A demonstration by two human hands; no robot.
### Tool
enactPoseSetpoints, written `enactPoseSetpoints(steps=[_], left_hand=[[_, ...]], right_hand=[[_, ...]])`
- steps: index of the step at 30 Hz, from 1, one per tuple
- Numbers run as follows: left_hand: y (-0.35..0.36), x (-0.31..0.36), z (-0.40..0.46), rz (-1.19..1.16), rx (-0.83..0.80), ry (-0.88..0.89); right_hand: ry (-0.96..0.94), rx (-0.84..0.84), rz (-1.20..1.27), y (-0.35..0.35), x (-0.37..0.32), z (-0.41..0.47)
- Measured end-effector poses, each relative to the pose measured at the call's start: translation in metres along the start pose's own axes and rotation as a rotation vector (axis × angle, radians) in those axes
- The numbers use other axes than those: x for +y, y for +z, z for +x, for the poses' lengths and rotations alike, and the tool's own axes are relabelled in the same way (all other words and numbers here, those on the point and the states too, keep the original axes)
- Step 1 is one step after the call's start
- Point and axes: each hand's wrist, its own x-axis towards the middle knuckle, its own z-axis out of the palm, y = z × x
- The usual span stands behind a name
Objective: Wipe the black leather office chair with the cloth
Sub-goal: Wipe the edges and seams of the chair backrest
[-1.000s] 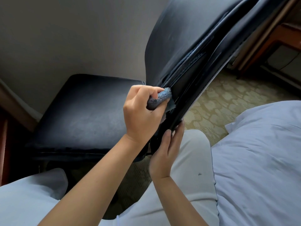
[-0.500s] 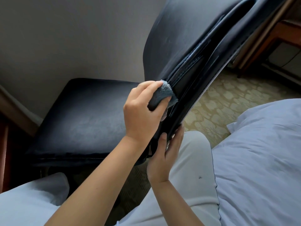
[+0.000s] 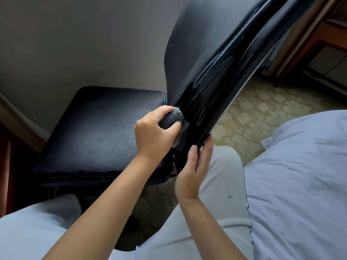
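At the frame centre, the left hand [image 3: 153, 133] gripped the cloth [image 3: 171, 117] (bunched) against the chair [image 3: 197, 53] backrest edge; the right hand [image 3: 193, 168] pinched its lower edge.

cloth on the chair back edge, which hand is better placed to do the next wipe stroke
Left. The left hand already grips the cloth against the backrest edge; the right hand holds the chair's lower edge.

Your left hand [image 3: 155, 132] hides most of the cloth [image 3: 173, 117]. Chair [image 3: 206, 53] top runs off frame. Right hand [image 3: 193, 166] fingertips go behind chair edge below the grip; contact there unclear.
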Motion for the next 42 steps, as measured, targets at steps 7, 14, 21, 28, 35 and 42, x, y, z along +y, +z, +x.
enactPoseSetpoints(steps=[7,14,21,28,35,42], left_hand=[[0.005,0.057,0.037,0.092,0.113,0.282],[0.011,0.066,0.043,0.013,0.122,0.314],[0.010,0.038,0.028,0.011,0.051,0.236],[0.012,0.009,0.007,0.104,0.022,0.090],[0.013,0.025,0.017,0.089,0.064,0.151],[0.018,0.055,0.043,0.088,0.104,0.332]], right_hand=[[0.120,0.023,0.116,0.001,-0.007,-0.001],[-0.031,0.059,0.094,0.003,-0.023,0.022],[-0.102,0.028,0.098,0.006,-0.031,0.024],[-0.050,0.079,0.131,0.005,-0.037,0.031],[0.026,0.155,0.224,0.008,-0.049,0.039],[0.057,0.200,0.261,0.007,-0.061,0.048]])
